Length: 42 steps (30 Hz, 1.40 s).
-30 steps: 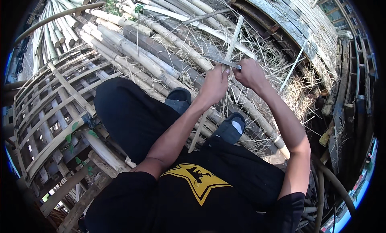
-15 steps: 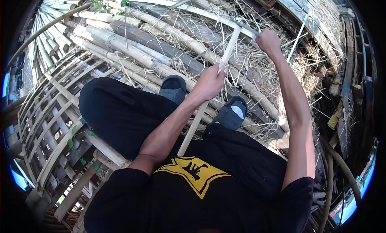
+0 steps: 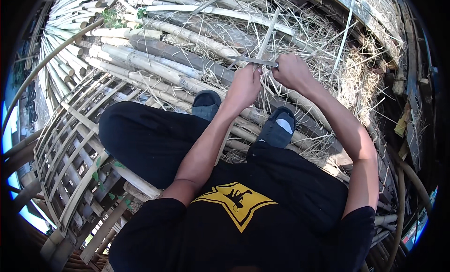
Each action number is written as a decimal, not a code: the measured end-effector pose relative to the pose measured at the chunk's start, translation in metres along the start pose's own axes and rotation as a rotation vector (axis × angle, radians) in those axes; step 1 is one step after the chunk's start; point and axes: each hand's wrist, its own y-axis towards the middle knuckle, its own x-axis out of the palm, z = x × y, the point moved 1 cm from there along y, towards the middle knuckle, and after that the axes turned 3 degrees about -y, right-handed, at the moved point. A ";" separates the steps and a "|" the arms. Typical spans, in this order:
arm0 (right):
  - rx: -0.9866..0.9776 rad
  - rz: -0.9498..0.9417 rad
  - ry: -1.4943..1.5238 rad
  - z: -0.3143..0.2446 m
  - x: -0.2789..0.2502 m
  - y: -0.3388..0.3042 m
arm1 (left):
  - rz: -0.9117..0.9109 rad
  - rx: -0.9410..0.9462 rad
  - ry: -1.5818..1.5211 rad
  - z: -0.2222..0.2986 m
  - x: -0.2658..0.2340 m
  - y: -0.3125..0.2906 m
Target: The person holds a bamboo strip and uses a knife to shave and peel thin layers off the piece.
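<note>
Gripped in my left hand (image 3: 243,89) is a long, pale bamboo strip (image 3: 267,35). It slants from beyond the hand back toward my lap, partly hidden by my forearm. My right hand (image 3: 293,74) is closed round the handle of a knife (image 3: 251,60). The knife's blade points left and lies across the strip just beyond my left fingers, apparently touching it. Most of the handle is hidden in my fist.
Bamboo poles (image 3: 140,61) and thin shavings (image 3: 309,49) cover the ground ahead. A woven bamboo lattice (image 3: 70,145) stands at my left. Cut poles (image 3: 58,61) are stacked at the far left. My sandals (image 3: 276,129) rest on the poles. Weathered planks (image 3: 375,26) lie at the far right.
My right hand has drawn the knife back along the strip, from near its far end to just beyond my left hand. The left hand keeps its hold, shifting slightly.
</note>
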 end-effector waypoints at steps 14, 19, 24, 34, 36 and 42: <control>-0.111 0.206 -0.133 0.031 0.024 0.029 | -0.002 0.028 0.232 -0.004 0.006 0.000; 0.362 0.200 -0.165 0.105 -0.002 0.051 | -0.025 0.043 0.181 -0.005 0.004 -0.023; 0.743 0.407 0.012 0.234 -0.085 -0.001 | -0.104 0.168 0.121 -0.015 0.014 -0.041; 0.166 -0.008 0.062 0.059 -0.009 -0.012 | -0.182 -0.087 -0.130 -0.012 0.013 -0.009; 0.115 -0.018 0.045 0.040 0.002 -0.012 | -0.184 -0.071 -0.085 -0.016 0.012 -0.007; -0.010 0.019 0.038 0.024 0.019 -0.007 | -0.080 0.033 0.094 -0.009 0.008 -0.014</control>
